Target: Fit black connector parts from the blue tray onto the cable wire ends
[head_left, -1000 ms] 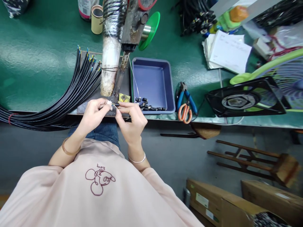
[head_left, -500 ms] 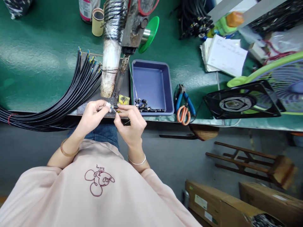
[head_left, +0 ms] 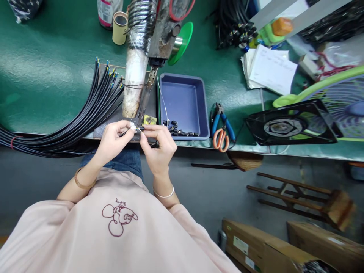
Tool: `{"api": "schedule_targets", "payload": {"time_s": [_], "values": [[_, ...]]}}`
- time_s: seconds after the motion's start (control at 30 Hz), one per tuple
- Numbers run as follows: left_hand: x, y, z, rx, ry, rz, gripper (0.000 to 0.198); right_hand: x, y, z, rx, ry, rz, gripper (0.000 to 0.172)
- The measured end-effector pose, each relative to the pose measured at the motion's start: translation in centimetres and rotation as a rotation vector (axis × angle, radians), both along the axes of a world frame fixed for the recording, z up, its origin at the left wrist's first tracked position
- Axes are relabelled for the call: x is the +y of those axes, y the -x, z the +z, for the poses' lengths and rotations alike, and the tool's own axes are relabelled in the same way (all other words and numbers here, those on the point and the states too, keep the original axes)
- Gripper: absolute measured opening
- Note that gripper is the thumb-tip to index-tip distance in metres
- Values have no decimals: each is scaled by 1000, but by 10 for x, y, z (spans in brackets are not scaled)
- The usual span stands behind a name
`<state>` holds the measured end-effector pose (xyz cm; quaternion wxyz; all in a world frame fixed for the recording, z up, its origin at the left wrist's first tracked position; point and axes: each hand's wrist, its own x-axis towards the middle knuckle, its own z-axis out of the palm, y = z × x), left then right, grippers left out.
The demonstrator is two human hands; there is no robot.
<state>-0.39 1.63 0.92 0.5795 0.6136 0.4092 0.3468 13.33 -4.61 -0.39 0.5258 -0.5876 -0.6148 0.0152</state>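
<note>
My left hand point(head_left: 113, 139) is closed in a pinch beside the soldering iron point(head_left: 148, 89), with white wrapping on a fingertip. A dark piece of cable point(head_left: 123, 133) shows between its fingers; the tiny parts at its tip are hard to make out. Opposite, my right hand point(head_left: 159, 142) pinches thin solder wire near the same spot. That solder wire point(head_left: 162, 93) runs down from the green-flanged spool point(head_left: 183, 43) and passes behind my right hand. The fingertips of both hands nearly meet below the iron's tip. A yellow pad point(head_left: 149, 120) lies just behind them.
A bundle of black cables point(head_left: 74, 129) lies at the left. Right of the iron, a blue tray point(head_left: 182, 98) holds several small black connectors point(head_left: 184, 132). Beyond are blue-handled cutters point(head_left: 220, 117), orange-handled scissors point(head_left: 220, 140) and a black fan point(head_left: 292, 123). A ducting pipe point(head_left: 135, 72) stands close by.
My fingertips have shifted slightly around the small work piece, and the black connector visible between them earlier is now mostly hidden. The whole view has moved a little.
</note>
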Motion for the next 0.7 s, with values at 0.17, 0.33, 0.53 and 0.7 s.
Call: {"api": "schedule_targets", "payload": {"time_s": [0.17,0.33,0.53,0.7], "values": [[0,-1,-1,-44,-30,13,20,2,0,3,-23,-6,-15,15],[-1,-1,-2,-74,-29,19,20,4,1,6,-60,-15,-22,14],[0,-1,-3,-81,-6,16,22,3,2,8,-83,-43,-20,16],[0,-2,-1,-89,7,15,22,5,3,8,-126,-29,-44,14]]}}
